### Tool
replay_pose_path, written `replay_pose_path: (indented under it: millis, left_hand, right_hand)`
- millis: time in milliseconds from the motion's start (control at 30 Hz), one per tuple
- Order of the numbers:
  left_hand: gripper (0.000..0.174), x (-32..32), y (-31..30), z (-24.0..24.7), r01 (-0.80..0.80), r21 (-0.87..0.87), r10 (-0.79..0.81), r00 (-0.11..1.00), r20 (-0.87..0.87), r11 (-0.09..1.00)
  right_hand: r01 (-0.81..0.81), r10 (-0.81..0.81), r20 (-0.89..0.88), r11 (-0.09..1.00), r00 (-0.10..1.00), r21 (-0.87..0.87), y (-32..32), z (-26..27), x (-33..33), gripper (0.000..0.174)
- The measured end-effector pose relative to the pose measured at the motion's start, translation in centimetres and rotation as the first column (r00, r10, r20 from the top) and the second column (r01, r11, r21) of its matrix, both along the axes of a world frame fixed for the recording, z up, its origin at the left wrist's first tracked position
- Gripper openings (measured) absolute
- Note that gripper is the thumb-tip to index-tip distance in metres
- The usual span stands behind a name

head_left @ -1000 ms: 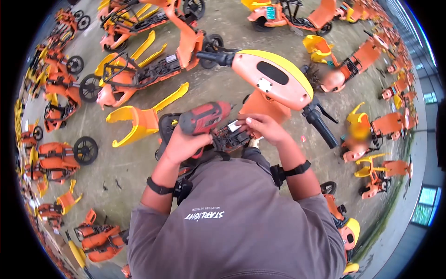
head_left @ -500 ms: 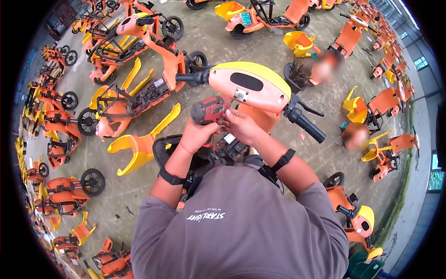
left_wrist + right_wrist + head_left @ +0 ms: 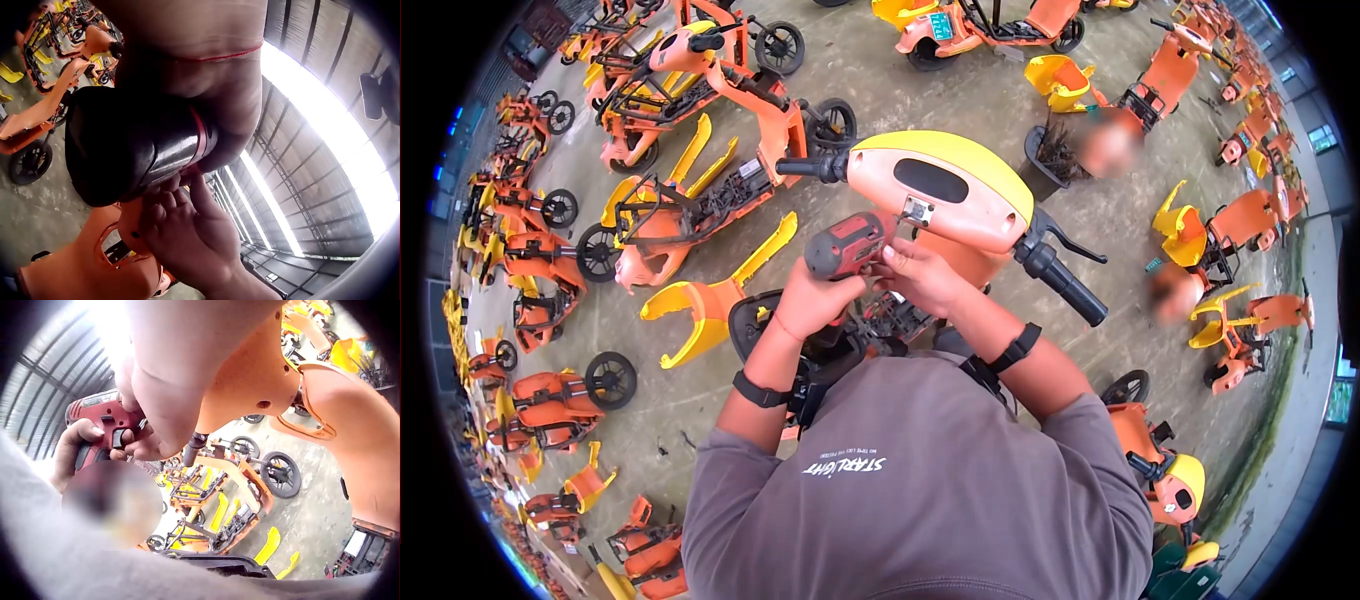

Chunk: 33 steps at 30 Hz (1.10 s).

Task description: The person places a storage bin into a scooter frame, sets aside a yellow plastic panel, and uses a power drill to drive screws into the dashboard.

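My left hand [image 3: 805,303] grips a red and black cordless driver [image 3: 847,246] by its handle; a finger lies near the trigger [image 3: 119,438] in the right wrist view. Close against the driver's nose are the curled fingers of my right hand [image 3: 922,277]. Thin shiny metal pieces [image 3: 143,424] show between those fingers, their kind hidden by the hand. Just beyond both hands stands a scooter's handlebar cover [image 3: 945,190], pale orange with a yellow top and a small metal plate [image 3: 917,211] on its near side. In the left wrist view the driver's dark rear [image 3: 100,147] fills the middle.
Below the hands lies the scooter's exposed frame with wiring [image 3: 890,318]. A black grip with brake lever [image 3: 1065,285] juts out to the right. A loose yellow panel [image 3: 705,310] rests on the floor at left. Several partly stripped orange scooters [image 3: 700,215] stand around.
Both hands have come up from over the scooter's open frame to near the handlebar cover. My right hand has moved left to the driver's nose; over the last half second little has moved.
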<state>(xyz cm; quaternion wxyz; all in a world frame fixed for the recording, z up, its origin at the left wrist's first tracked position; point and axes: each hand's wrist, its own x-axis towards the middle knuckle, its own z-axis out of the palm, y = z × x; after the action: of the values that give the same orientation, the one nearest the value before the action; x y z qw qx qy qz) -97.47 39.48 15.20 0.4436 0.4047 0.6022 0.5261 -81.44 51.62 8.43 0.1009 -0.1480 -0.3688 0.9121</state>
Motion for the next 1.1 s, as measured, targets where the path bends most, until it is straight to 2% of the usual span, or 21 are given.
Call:
replay_pose_path:
  millis: [67, 300, 367, 400, 467, 500, 567, 600, 667, 700, 767, 800, 867, 900, 933, 1000, 1033, 1067, 1100]
  left_hand:
    - [0.052, -0.2, 0.1, 0.6, 0.035, -0.022, -0.037, 0.995, -0.094, 0.999]
    - [0.052, -1.0, 0.7, -0.1, 0.067, -0.023, -0.069, 0.993, -0.093, 0.998]
    - [0.051, -1.7, 1.0, 0.6, 0.168, -0.013, -0.166, 0.950, -0.264, 0.986]
    - [0.051, -2.4, 1.2, 0.9, 0.169, -0.016, -0.167, 0.949, -0.266, 0.985]
    - [0.052, -3.7, 1.6, 1.3, 0.266, -0.136, -0.298, 0.830, -0.472, 0.954]
    - [0.052, -4.0, 1.8, 1.4, 0.267, -0.141, -0.302, 0.828, -0.472, 0.953]
    - [0.056, -4.4, 2.2, 1.5, 0.276, -0.158, -0.315, 0.880, -0.356, 0.948]
    - [0.056, -4.5, 2.4, 1.6, 0.276, -0.160, -0.316, 0.879, -0.356, 0.948]
    - [0.056, -4.8, 2.6, 1.9, 0.282, -0.128, -0.309, 0.889, -0.337, 0.951]
    - [0.056, -4.7, 2.6, 2.0, 0.280, -0.130, -0.308, 0.888, -0.340, 0.951]
    - [0.053, -4.1, 2.8, 2.3, 0.247, -0.191, -0.298, 0.901, -0.315, 0.950]
    - [0.053, -3.9, 2.8, 2.4, 0.245, -0.192, -0.296, 0.900, -0.318, 0.950]
    - [0.045, -3.4, 2.7, 2.4, 0.209, -0.168, -0.257, 0.903, -0.346, 0.963]
    - [0.045, -3.3, 2.6, 2.2, 0.205, -0.168, -0.253, 0.903, -0.348, 0.964]
    - [0.041, -3.3, 2.5, 1.8, 0.180, -0.180, -0.237, 0.893, -0.382, 0.967]
    - [0.038, -3.3, 2.3, 1.4, 0.147, -0.189, -0.215, 0.882, -0.420, 0.971]
    - [0.035, -3.4, 2.2, 1.3, 0.126, -0.210, -0.197, 0.909, -0.367, 0.970]
    - [0.033, -3.3, 2.1, 1.3, 0.106, -0.230, -0.177, 0.933, -0.312, 0.967]
    - [0.033, -3.3, 2.1, 1.3, 0.100, -0.227, -0.169, 0.935, -0.312, 0.969]
  right_hand:
    - [-0.004, 0.004, -0.005, 1.000, 1.000, 0.001, -0.1, -0.1, -0.1, 0.048]
    - [-0.026, 0.026, -0.042, 1.000, 0.999, -0.005, 0.4, -0.8, 0.0, 0.050]
    - [-0.031, 0.031, 0.015, 0.999, 0.999, 0.026, 0.5, -0.1, 0.3, 0.049]
    - [-0.030, 0.030, 0.012, 0.999, 0.999, 0.023, 0.7, 0.0, 0.5, 0.049]
    - [-0.015, 0.013, 0.073, 0.999, 0.997, 0.036, 1.3, 0.0, 1.4, 0.047]
    - [-0.014, 0.011, 0.072, 0.999, 0.997, 0.031, 1.5, -0.2, 1.8, 0.047]
    - [0.041, -0.056, 0.124, 0.992, 0.991, 0.120, 2.0, -0.6, 2.7, 0.045]
    - [0.041, -0.056, 0.122, 0.992, 0.991, 0.118, 2.2, -0.2, 3.2, 0.045]
    - [0.007, -0.114, 0.261, 0.925, 0.958, 0.379, 2.4, 1.4, 3.9, 0.039]
    - [0.007, -0.112, 0.258, 0.926, 0.960, 0.378, 2.2, 2.0, 4.0, 0.039]
    - [0.097, -0.278, 0.252, 0.826, 0.927, 0.556, 1.8, 2.9, 4.1, 0.030]
    - [0.097, -0.276, 0.249, 0.826, 0.928, 0.555, 2.0, 2.9, 4.0, 0.030]
    - [0.237, -0.447, 0.079, 0.608, 0.891, 0.758, 2.3, 2.9, 3.9, 0.024]
    - [0.236, -0.443, 0.077, 0.608, 0.893, 0.758, 2.5, 3.0, 3.7, 0.024]
    - [0.238, -0.503, 0.030, 0.459, 0.864, 0.856, 2.9, 3.0, 3.5, 0.022]
    - [0.210, -0.590, -0.098, 0.124, 0.802, 0.970, 3.4, 3.3, 2.6, 0.019]
    - [0.121, -0.599, -0.051, 0.077, 0.799, 0.990, 3.4, 4.2, 2.4, 0.023]
    - [0.121, -0.594, -0.053, 0.075, 0.803, 0.990, 3.4, 4.3, 2.0, 0.023]
    - [0.055, -0.592, -0.126, -0.136, 0.796, 0.989, 3.5, 4.3, 1.6, 0.026]
